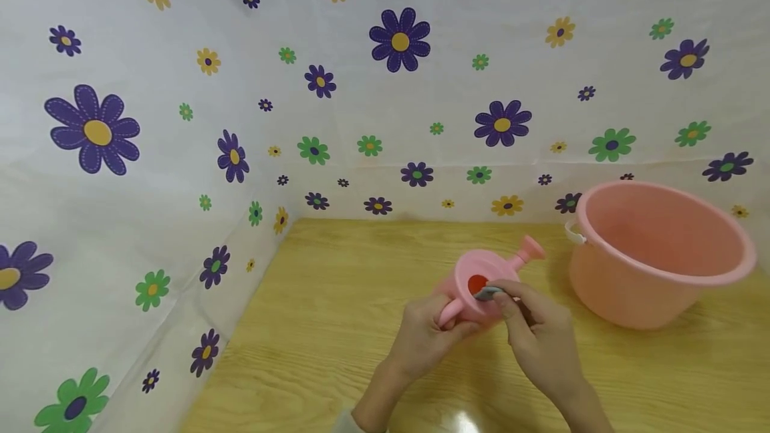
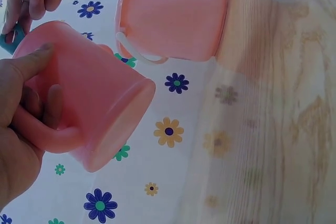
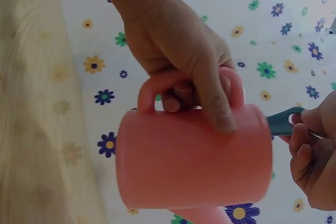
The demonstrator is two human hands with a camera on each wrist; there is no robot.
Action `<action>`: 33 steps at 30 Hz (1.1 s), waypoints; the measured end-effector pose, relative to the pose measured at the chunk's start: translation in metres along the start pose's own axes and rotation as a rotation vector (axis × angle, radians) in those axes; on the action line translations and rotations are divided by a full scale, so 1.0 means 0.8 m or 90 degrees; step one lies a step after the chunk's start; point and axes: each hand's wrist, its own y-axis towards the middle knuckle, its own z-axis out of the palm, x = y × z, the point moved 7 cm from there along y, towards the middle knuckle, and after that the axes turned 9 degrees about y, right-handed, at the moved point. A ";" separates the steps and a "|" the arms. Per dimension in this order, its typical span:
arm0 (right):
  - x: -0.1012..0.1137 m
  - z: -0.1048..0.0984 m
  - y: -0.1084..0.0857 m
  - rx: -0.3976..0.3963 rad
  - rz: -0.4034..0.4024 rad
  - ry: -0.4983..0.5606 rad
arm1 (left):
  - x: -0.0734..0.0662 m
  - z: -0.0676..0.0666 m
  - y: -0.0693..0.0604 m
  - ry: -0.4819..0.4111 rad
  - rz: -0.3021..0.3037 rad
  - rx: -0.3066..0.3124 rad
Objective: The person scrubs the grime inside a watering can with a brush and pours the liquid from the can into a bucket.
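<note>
While the left hand [image 1: 423,334] grips a pink watering can [image 2: 100,93], the right hand [image 1: 544,343] pinches a teal tool [image 3: 280,123].

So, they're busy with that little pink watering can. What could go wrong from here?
The right hand pinches the teal tool by its end at the opening, so it might slip and drop inside.

The left hand grips the watering can by its handle, tilted, so a push could twist it.

The spout points towards the bucket and might knock it.
</note>
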 end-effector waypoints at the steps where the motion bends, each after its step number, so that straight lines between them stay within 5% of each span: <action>1: 0.003 -0.001 0.000 0.005 -0.015 -0.011 | -0.002 0.000 0.000 0.008 0.005 -0.003; 8: 0.008 0.009 -0.004 0.079 -0.076 -0.122 | -0.009 -0.004 0.003 0.023 0.030 -0.015; 14: 0.012 0.005 -0.002 0.050 -0.087 -0.104 | -0.006 0.002 -0.002 0.028 0.039 -0.008; 23: -0.014 -0.023 -0.002 -0.074 0.075 0.010 | -0.007 0.003 -0.004 0.046 0.024 0.017; 28: -0.016 -0.043 0.001 -0.147 0.109 0.040 | -0.008 0.005 -0.005 0.048 0.013 0.027; 33: -0.021 -0.039 0.006 -0.095 0.179 -0.022 | -0.008 0.007 -0.005 0.049 0.012 0.028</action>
